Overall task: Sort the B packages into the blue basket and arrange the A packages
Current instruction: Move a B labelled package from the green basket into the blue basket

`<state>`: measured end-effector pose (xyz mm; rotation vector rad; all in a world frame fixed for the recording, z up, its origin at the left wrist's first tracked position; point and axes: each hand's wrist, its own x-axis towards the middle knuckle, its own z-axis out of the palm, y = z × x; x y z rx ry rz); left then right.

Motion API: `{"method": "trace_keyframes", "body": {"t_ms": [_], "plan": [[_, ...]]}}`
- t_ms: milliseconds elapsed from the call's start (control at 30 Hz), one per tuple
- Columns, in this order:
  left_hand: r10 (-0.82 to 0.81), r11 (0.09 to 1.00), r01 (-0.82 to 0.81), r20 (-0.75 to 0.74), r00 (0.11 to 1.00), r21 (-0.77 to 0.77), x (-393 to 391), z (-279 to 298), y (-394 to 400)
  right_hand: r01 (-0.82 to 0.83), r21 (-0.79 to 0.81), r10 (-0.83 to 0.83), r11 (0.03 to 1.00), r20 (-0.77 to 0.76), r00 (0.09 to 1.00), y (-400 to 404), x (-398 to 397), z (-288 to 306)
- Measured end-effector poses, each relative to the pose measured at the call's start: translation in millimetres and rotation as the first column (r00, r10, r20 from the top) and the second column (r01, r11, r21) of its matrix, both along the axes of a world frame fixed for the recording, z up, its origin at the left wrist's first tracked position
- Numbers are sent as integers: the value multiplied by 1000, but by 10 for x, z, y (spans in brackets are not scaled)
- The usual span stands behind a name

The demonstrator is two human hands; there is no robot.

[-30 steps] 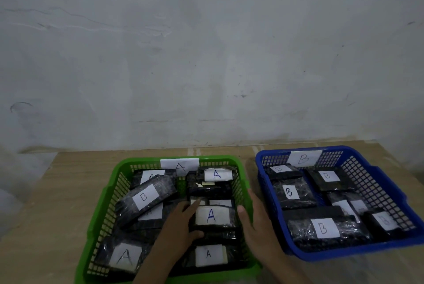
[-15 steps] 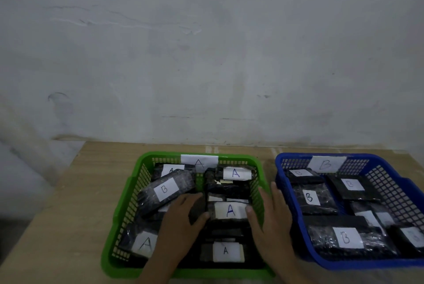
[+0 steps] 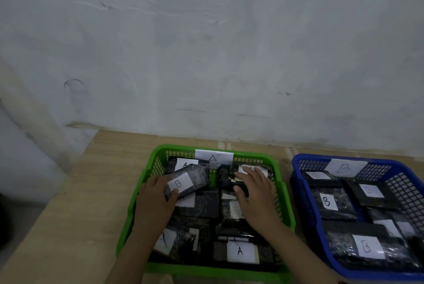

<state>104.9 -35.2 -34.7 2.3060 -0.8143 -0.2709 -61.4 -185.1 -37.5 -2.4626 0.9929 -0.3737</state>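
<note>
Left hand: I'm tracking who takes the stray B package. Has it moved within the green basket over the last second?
Yes. The left hand moved from the green basket's middle toward its left wall and now grips the B package.

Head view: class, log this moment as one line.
left hand grips B package | right hand flat on A packages | green basket | blue basket waiting

Single head view, looking forward and down, close over table (image 3: 75, 210) toward wall (image 3: 206, 54)
</note>
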Motion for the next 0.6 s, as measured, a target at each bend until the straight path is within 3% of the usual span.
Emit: {"method": "trace_keyframes", "body": {"t_ms": [67,200,333,400,500,600], "plan": [[10,1000,-10,-46,999,2,5,-25,-28,1,-9,-1,1000,-2,1000,-27,-6,-14],[-65,960,83,-76,995,266,52,-95,-98,-81,41,84,996,-71,994,-17,173,-48],[-109,943,119,-52,993,309,72,-94,-145,-150,175,172,973,-119,978,72,486,-83],[-116,965,125,-52,992,231,58,-96,-149,-121,246,152,962,-115,982,117,599,-88],[-75,997,69,-149,986,-44,43,-86,-108,-96,271,118,958,-67,991,152,673,-85],[57,956,-113,-207,977,-270,59,-21,-60,-118,347,84,931,111,990,153,659,-5]]}}
